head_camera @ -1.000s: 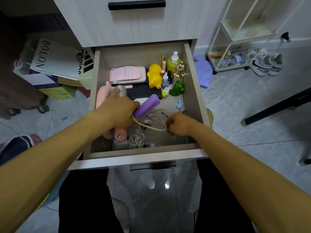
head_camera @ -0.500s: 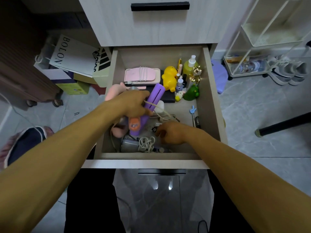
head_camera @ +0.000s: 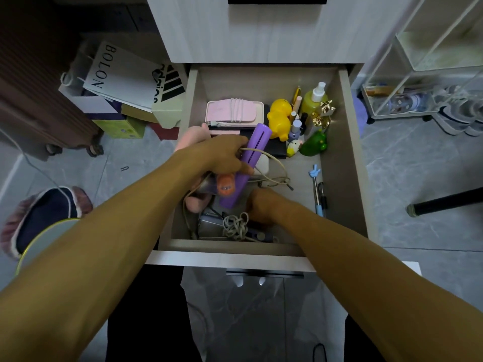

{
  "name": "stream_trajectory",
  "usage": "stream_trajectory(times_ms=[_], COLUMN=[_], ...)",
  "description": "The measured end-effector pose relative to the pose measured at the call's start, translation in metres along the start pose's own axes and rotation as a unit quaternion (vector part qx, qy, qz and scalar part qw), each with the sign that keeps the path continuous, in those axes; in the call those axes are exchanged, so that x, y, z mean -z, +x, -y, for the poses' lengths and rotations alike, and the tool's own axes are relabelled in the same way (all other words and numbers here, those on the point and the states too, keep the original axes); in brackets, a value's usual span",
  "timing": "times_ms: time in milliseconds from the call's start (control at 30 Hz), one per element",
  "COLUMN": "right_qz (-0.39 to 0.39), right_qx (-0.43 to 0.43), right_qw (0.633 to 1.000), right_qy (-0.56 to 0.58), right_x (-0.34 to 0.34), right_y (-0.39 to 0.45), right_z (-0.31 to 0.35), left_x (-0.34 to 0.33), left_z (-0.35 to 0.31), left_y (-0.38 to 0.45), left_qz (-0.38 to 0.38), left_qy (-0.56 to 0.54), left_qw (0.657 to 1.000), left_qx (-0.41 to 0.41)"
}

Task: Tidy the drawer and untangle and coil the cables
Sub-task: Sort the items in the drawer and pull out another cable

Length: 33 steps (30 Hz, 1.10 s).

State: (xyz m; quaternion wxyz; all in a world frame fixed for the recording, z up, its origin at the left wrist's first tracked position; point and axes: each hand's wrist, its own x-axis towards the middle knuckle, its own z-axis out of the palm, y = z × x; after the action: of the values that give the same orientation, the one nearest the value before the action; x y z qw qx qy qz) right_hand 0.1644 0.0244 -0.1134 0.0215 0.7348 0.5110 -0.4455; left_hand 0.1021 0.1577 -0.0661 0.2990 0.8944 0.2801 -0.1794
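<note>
- Purple hair straightener [head_camera: 249,163] gripped in the left hand [head_camera: 224,156], fingers wrapped round its middle, lying slantwise over the middle of the open drawer [head_camera: 342,142].
- Beige cable [head_camera: 277,165] pinched under the same fingers — looping out to the right of the straightener and down to a plug end near the right hand.
- Right hand [head_camera: 262,207] reaching into the near part of the drawer, knuckles up, fingers curled down out of sight; cannot tell whether closed on anything.
- Tangled grey cord [head_camera: 235,226] in a knot at the near wall, just left of the right hand, beside a metal cup [head_camera: 209,226].
- Small orange figure [head_camera: 226,185] tucked just under the left hand, against the straightener.
- Far left: pink pouch [head_camera: 234,113] with a white cord wound round it.
- Far right: yellow duck [head_camera: 280,118], green spray bottle [head_camera: 315,100], gold ornament [head_camera: 323,116], green frog [head_camera: 315,145] — clustered close together.
- Blue pen [head_camera: 316,189] lying along the right wall.
- Outside on the left floor: white paper bag [head_camera: 117,74] marked BOLON.
</note>
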Motion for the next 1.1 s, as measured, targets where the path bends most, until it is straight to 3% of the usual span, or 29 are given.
stream_trajectory(times_ms=[433, 800, 1100], right_qz=[-0.031, -0.003, -0.058], right_qx=[-0.049, -0.098, -0.098], right_qw=[0.998, 0.992, 0.993], right_qy=[0.025, -0.08, -0.004], right_x=[-0.006, -0.008, 0.0], right_y=[0.017, 0.003, -0.006], right_z=[0.013, -0.01, -0.036], left_x=[-0.004, -0.008, -0.021], left_z=[0.008, 0.009, 0.007], left_y=[0.006, 0.006, 0.001], left_qz=[-0.023, -0.026, -0.043], left_qy=[0.01, 0.001, 0.02], left_qw=[0.999, 0.999, 0.999], left_qx=[-0.025, -0.03, -0.023])
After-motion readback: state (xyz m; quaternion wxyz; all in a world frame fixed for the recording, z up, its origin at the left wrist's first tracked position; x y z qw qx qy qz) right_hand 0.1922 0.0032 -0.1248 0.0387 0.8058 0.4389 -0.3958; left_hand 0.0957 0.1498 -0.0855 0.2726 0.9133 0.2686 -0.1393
